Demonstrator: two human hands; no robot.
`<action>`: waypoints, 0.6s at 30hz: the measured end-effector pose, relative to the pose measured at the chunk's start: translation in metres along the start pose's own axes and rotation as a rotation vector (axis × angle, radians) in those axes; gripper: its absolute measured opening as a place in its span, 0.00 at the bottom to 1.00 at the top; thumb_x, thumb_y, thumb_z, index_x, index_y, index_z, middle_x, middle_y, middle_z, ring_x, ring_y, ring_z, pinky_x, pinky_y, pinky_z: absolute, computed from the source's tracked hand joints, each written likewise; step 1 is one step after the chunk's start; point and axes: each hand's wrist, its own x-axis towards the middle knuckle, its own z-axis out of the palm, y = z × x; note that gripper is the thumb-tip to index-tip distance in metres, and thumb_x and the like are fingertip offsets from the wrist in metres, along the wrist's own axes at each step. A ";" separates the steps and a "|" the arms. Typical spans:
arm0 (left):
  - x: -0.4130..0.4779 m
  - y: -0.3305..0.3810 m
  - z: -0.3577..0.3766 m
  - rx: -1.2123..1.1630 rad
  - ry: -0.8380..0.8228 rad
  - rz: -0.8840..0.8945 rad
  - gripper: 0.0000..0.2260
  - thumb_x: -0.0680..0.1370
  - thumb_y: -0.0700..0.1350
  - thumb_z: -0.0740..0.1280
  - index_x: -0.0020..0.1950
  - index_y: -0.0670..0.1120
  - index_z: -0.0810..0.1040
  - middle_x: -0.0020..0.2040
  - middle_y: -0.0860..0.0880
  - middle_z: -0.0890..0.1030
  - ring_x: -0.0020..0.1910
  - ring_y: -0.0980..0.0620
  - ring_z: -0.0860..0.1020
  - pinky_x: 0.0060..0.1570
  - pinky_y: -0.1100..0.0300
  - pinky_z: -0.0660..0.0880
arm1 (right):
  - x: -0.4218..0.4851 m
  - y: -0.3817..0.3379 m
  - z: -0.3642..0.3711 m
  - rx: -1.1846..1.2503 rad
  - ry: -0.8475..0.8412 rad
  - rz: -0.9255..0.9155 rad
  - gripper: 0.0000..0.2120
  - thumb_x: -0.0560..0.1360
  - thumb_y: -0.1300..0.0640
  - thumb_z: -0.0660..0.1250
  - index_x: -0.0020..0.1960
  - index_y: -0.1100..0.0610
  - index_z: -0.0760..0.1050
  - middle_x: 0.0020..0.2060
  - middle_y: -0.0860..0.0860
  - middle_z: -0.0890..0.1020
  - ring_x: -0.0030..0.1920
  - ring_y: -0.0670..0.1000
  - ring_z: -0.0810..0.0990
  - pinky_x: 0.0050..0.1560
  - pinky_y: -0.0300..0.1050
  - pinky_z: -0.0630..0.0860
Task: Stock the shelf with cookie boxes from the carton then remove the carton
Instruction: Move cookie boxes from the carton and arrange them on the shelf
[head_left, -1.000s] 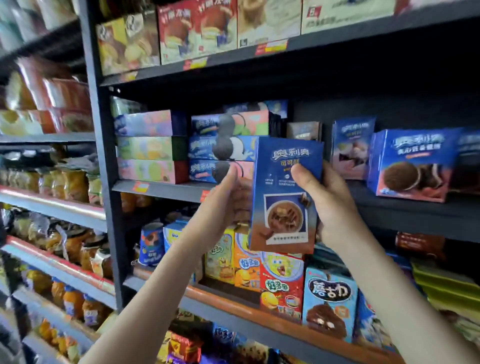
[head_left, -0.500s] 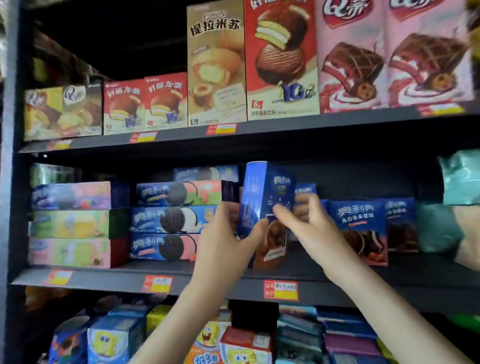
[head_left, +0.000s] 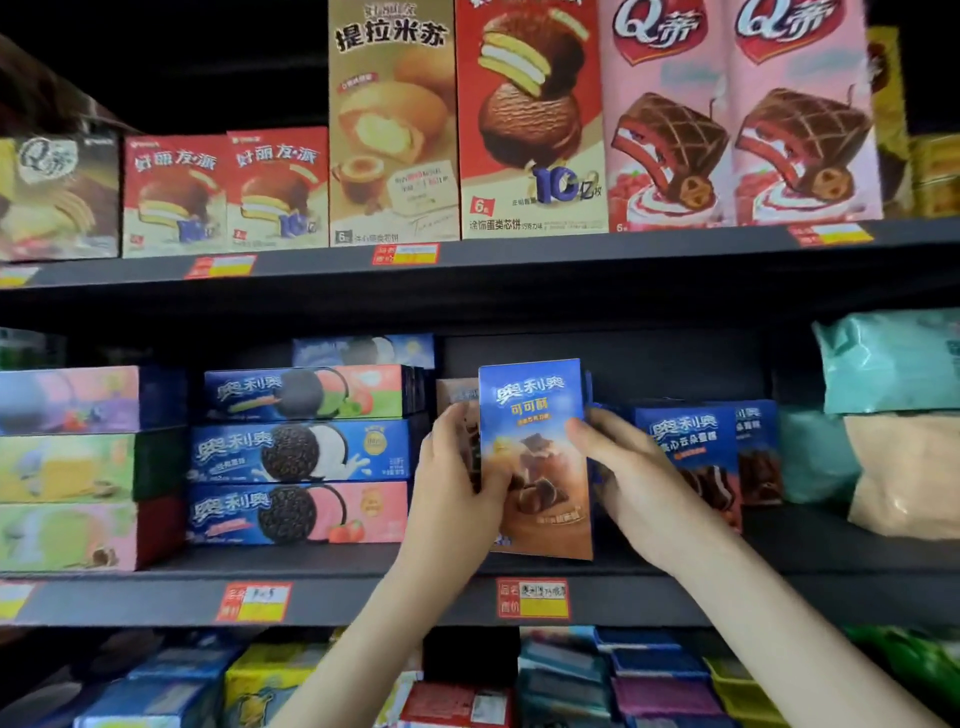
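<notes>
A tall blue and brown cookie box (head_left: 535, 457) stands upright on the middle shelf (head_left: 675, 597), front face toward me. My left hand (head_left: 457, 488) grips its left edge, and my right hand (head_left: 631, 483) grips its right edge. More upright boxes of the same sort are partly hidden behind it. To its right stand blue cookie boxes (head_left: 696, 457) with a pink base. To its left lies a stack of flat blue cookie boxes (head_left: 301, 452). The carton is out of view.
The top shelf (head_left: 571, 254) holds red, gold and pink cake boxes (head_left: 530, 119). Pastel boxes (head_left: 78, 467) are stacked at far left, teal and tan bags (head_left: 893, 415) at far right. The lower shelf carries several mixed snack boxes (head_left: 649, 680). Price tags (head_left: 532, 597) line the shelf edges.
The box went from being held in front of the shelves onto the middle shelf, turning from edge-on to front face out. My view rose, and both hands stayed on it.
</notes>
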 end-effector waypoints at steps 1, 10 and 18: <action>0.003 -0.002 -0.001 -0.072 -0.031 -0.098 0.22 0.76 0.42 0.67 0.68 0.51 0.64 0.59 0.56 0.74 0.59 0.56 0.74 0.61 0.59 0.71 | 0.000 0.001 0.000 -0.008 -0.013 0.000 0.11 0.76 0.59 0.65 0.57 0.57 0.77 0.51 0.54 0.84 0.46 0.49 0.83 0.47 0.45 0.77; 0.018 -0.018 -0.008 -0.068 -0.213 -0.242 0.20 0.75 0.48 0.69 0.66 0.49 0.72 0.58 0.51 0.80 0.53 0.53 0.79 0.51 0.57 0.79 | 0.010 0.002 -0.009 -0.326 0.009 0.046 0.19 0.78 0.50 0.62 0.68 0.47 0.71 0.60 0.43 0.80 0.63 0.46 0.75 0.69 0.47 0.65; 0.022 -0.019 -0.002 -0.005 -0.214 -0.229 0.20 0.76 0.47 0.68 0.67 0.47 0.72 0.58 0.50 0.79 0.55 0.50 0.79 0.56 0.51 0.77 | -0.002 0.005 -0.017 -0.734 -0.005 0.025 0.19 0.78 0.50 0.65 0.68 0.44 0.71 0.59 0.39 0.79 0.61 0.41 0.75 0.67 0.44 0.68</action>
